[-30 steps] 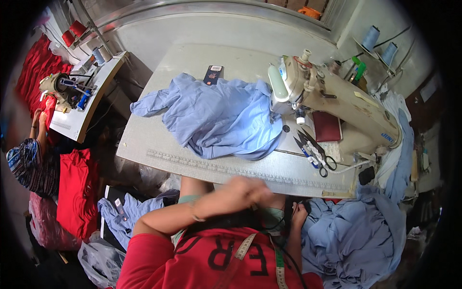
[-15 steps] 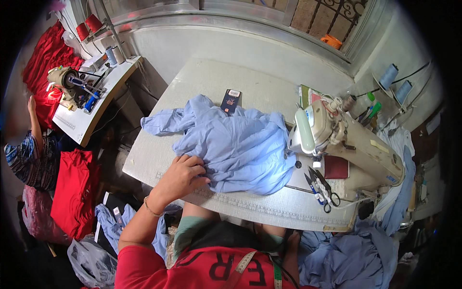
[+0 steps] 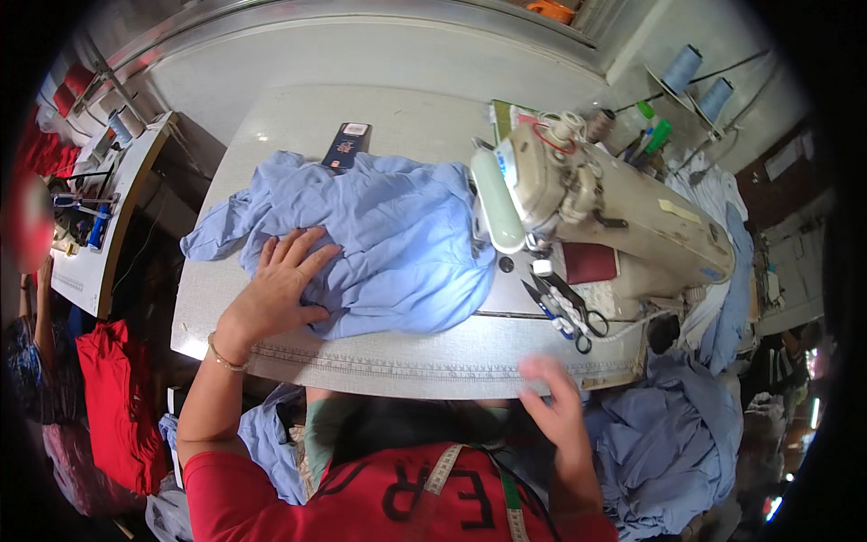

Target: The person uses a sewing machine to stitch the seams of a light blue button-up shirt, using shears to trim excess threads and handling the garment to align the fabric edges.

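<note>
My left hand [image 3: 289, 275] lies on a light blue garment [image 3: 388, 235], its fingers spread over the cloth. The garment is bunched on the sewing table [image 3: 298, 361], and its right edge reaches under the head of a sewing machine [image 3: 578, 190]. Above the table's front edge, my right hand [image 3: 551, 397] hovers, slightly blurred, with fingers apart and nothing in them. Dark-handled scissors [image 3: 587, 321] rest beside the machine, next to a smaller blue-and-white tool [image 3: 560, 323]. A dark tag [image 3: 348, 144] sticks out behind the garment.
Blue thread cones [image 3: 682, 68] stand on a rack at the back right. A pile of blue cloth [image 3: 668, 443] hangs low at the right. Another sewing table [image 3: 135, 199] is at the left, with a person's arm [image 3: 41, 307] and red cloth [image 3: 117, 397] near it.
My right hand has come into view at the table's front edge. My left hand has shifted onto the garment with its fingers more spread. The whole view has turned somewhat to the right.
</note>
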A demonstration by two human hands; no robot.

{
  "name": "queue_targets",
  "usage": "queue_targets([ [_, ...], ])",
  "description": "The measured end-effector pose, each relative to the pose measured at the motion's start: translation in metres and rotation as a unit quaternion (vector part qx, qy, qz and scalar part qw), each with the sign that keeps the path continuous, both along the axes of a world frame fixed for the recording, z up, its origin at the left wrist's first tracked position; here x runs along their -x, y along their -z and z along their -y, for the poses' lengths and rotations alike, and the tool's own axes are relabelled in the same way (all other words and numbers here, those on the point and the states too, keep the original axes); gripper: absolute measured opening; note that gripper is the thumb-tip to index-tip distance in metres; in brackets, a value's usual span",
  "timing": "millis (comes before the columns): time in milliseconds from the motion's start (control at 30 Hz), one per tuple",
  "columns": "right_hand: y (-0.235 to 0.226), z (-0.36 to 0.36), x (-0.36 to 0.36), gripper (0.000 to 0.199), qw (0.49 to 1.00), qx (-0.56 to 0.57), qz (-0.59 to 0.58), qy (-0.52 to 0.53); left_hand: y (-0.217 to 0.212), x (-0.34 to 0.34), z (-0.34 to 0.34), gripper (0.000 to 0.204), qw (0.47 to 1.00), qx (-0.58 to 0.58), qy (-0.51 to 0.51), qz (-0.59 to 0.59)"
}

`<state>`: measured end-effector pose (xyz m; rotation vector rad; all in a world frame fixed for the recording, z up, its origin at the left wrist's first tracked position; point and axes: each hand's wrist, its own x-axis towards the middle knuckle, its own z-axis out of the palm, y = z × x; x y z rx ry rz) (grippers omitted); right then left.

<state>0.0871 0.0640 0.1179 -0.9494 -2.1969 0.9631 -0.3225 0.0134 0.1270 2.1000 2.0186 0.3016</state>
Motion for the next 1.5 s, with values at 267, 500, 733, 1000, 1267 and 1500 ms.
queue_targets([
  [267,0.028,-0.081,0.085,0.016,0.968,-0.225,0.066,-0.087,-0.012,-0.009,0.023,0.075,0.999,-0.009,-0.041,-0.021],
  [500,0.029,-0.091,0.078,0.012,0.949,-0.284,0.015,-0.134,0.024,-0.121,-0.038,0.04,0.965,-0.155,0.04,0.208],
  [733,0.033,-0.083,0.073,0.012,0.983,-0.159,0.002,-0.086,0.047,-0.131,-0.062,0.022,0.941,-0.129,0.0,0.312],
  [1000,0.046,-0.092,0.092,0.03,0.977,-0.202,0.01,-0.061,0.033,-0.128,-0.056,0.027,0.884,-0.047,-0.067,0.461],
  [1267,0.035,-0.094,0.082,0.02,0.922,-0.379,0.041,-0.07,0.025,-0.126,-0.01,0.025,0.981,-0.187,0.012,0.051],
  [1500,0.038,-0.098,0.073,0.015,0.932,-0.327,0.076,-0.139,0.0,-0.089,0.004,0.017,0.965,-0.19,0.162,0.082],
])
